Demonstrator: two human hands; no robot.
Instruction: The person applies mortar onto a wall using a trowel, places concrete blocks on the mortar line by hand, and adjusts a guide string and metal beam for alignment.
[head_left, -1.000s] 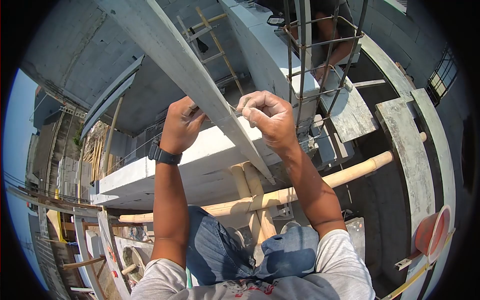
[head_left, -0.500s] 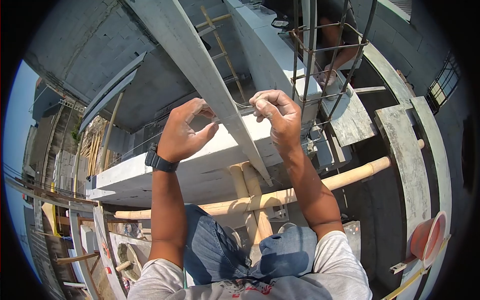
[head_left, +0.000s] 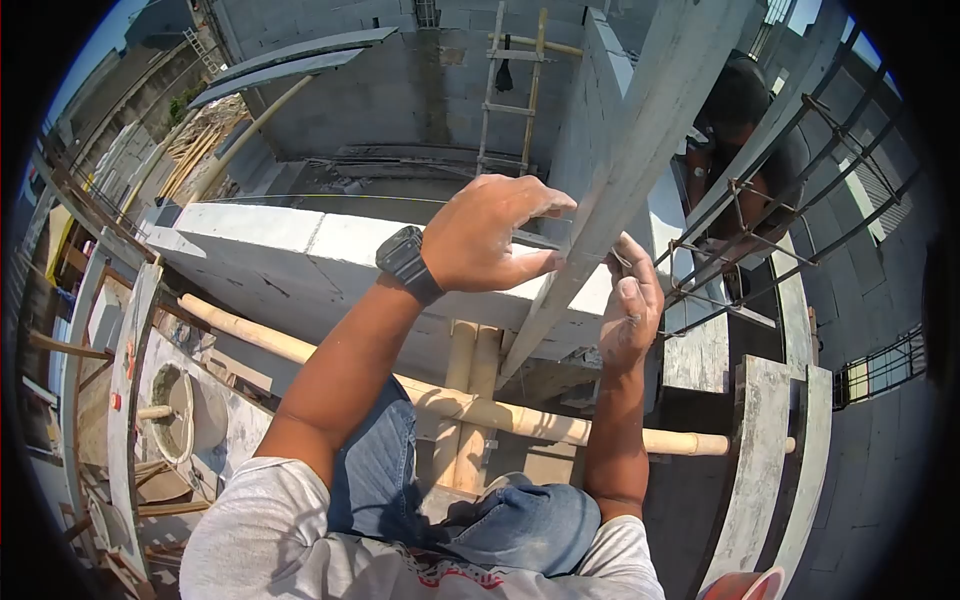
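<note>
A long wooden batten slants upright past the face of a white block wall. My left hand, with a black watch on the wrist, is left of the batten. Its thumb and fingers are apart, their tips close to the wood. To the batten's right is my right hand, dusty, with fingers curled up around what looks like a thin string end; the fingers partly hide it. A taut string runs above the wall top from the left towards my left hand.
Rusty rebar rises at the right, with a co-worker behind it. Bamboo poles cross below my arms. Planks and a red bucket are at lower right, a mortar bucket at left. A ladder stands behind.
My view has turned, so the batten appears further right and leans the other way. My left hand is still left of the batten and my right hand right of it, with its fingers now pointing up.
</note>
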